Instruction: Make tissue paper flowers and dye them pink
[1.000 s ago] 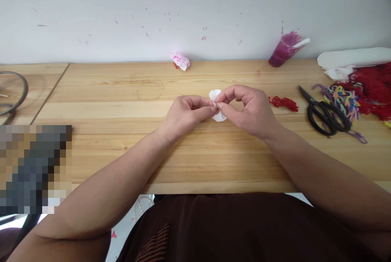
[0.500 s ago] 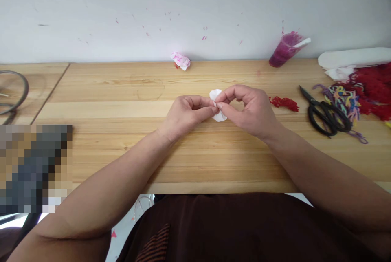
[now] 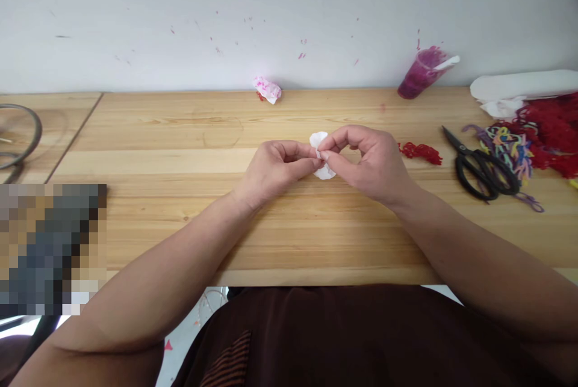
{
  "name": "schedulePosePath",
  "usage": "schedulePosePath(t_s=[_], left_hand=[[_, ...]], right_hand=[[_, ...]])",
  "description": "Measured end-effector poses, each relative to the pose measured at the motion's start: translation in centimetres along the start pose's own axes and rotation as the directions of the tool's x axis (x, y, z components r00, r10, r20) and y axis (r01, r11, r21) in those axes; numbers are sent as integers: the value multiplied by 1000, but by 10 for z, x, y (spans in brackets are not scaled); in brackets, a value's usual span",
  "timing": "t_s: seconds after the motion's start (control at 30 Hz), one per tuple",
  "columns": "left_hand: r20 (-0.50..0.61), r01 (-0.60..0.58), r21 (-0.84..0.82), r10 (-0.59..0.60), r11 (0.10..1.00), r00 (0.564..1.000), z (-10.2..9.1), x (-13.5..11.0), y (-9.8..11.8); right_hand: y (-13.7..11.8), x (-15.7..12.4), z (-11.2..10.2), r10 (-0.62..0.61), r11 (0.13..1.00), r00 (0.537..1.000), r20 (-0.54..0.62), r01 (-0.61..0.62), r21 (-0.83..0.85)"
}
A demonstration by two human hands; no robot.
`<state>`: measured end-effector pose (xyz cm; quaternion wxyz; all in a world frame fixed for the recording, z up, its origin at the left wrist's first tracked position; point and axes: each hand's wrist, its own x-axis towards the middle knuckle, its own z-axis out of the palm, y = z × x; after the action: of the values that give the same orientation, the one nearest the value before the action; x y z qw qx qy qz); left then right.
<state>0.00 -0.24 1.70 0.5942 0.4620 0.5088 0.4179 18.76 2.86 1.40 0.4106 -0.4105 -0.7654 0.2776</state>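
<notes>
Scissors (image 3: 461,149) beside yarn (image 3: 509,141), far right on the bench (image 3: 180,218).
Left hand (image 3: 273,167) and right hand (image 3: 372,161) pinch a white piece (image 3: 318,139), its middle hidden.

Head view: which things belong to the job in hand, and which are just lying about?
In hand:
white piece, pinched by left hand and right hand

Apparently just lying about, none touched:
small red yarn bundle
black scissors
multicoloured yarn
red yarn pile
purple-stained cup
pink-stained wad
long white item
</notes>
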Motion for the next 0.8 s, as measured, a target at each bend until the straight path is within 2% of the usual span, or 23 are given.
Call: schedulePosePath(t_s=[0.23, 0.5, 0.63, 0.8], left_hand=[[-3, -4, -9, 4, 1000, 1000, 0, 0, -2], [-72, -42, -56, 38, 998, 997, 2, 1, -1], [-101, -64, -2, 63, 998, 993, 1, 3, -1], [-136, -97, 115, 113, 989, 984, 2, 2, 0]], right_hand=[[1, 0, 0, -15, 1000, 1000, 7, 15, 5], [-5, -2, -2, -93, 996, 996, -8, 93, -15], [-6, -4, -1, -143, 986, 989, -29, 140, -92], [-5, -5, 2, -157, 966, 986, -56, 142, -216]])
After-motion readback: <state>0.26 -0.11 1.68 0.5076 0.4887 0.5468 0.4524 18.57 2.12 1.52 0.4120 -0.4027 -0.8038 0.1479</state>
